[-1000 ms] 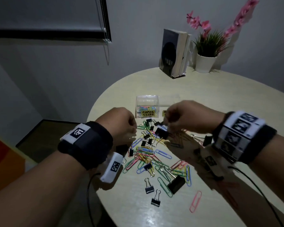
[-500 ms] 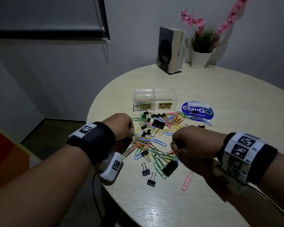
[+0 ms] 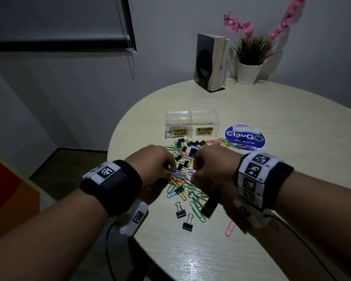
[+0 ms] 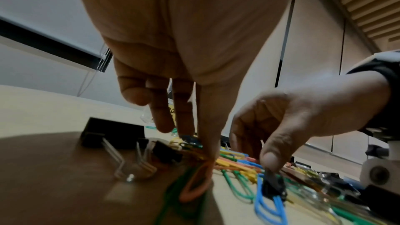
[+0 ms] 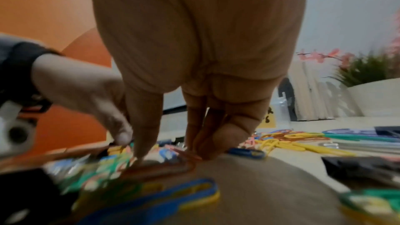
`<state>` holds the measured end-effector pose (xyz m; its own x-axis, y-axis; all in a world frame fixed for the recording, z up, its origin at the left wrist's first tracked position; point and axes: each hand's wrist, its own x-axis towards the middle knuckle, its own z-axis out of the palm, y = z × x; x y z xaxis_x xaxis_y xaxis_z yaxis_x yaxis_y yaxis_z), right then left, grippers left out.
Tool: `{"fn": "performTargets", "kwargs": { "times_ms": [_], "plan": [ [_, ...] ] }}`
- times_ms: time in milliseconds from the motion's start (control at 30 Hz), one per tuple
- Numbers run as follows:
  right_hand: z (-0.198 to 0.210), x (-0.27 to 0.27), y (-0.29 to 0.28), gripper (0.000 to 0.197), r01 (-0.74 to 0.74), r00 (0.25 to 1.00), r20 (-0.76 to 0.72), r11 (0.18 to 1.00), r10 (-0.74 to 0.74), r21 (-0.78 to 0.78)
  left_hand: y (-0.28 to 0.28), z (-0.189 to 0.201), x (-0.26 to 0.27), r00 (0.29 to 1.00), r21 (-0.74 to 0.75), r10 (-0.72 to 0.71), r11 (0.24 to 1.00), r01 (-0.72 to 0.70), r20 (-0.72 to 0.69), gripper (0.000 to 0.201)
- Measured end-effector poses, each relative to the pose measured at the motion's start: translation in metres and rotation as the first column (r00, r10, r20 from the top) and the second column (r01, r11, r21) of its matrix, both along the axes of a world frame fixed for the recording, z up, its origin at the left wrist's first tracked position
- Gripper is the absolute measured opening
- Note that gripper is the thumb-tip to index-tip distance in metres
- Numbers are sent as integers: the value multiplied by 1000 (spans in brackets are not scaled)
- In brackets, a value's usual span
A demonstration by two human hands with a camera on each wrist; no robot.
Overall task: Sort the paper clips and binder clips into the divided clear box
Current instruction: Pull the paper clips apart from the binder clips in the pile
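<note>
The clear divided box [image 3: 203, 118] stands at the back of the round table; its left cell, labelled PAPER CLIPS, holds several coloured clips, and I see nothing in the right cell, labelled BINDER CLIPS. In front lies a mixed pile of coloured paper clips [image 3: 193, 199] and small black binder clips [image 3: 180, 209]. Both hands reach down into the pile side by side. My left hand [image 3: 171, 173] pinches an orange paper clip [image 4: 199, 182]. My right hand [image 3: 193, 175] has thumb and curled fingers on an orange-red paper clip [image 5: 164, 167]; a black binder clip [image 4: 272, 187] lies just under its thumb.
A large black binder clip [image 3: 209, 206] and a pink paper clip [image 3: 230, 229] lie near my right wrist. A round blue sticker [image 3: 244, 135] is right of the box. Books [image 3: 211, 63] and a potted plant [image 3: 249, 72] stand at the far edge. The table's edge curves close on the left.
My right hand came back from the box to the near side of the pile, then moved in beside the left. The left hand shifted right and down onto the clips.
</note>
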<state>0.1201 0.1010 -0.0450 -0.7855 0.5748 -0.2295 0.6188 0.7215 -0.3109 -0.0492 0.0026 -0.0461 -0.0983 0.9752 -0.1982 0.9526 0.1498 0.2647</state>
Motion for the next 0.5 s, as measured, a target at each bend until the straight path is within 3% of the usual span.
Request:
{"fn": "performTargets", "kwargs": {
  "times_ms": [133,367,500],
  "plan": [
    [-6,-2,-4,26,-46,996,84,996,39,81,-3,-2,2,997,11,-45,999,46,-59,14],
    [-5,5,-12,21,-123,984,158,963,86,242,-2,0,15,912,-28,-193,980,196,-363,21],
    [2,10,-8,24,-124,988,121,964,97,235,0,2,14,926,19,-185,979,203,-329,19]
  ]
}}
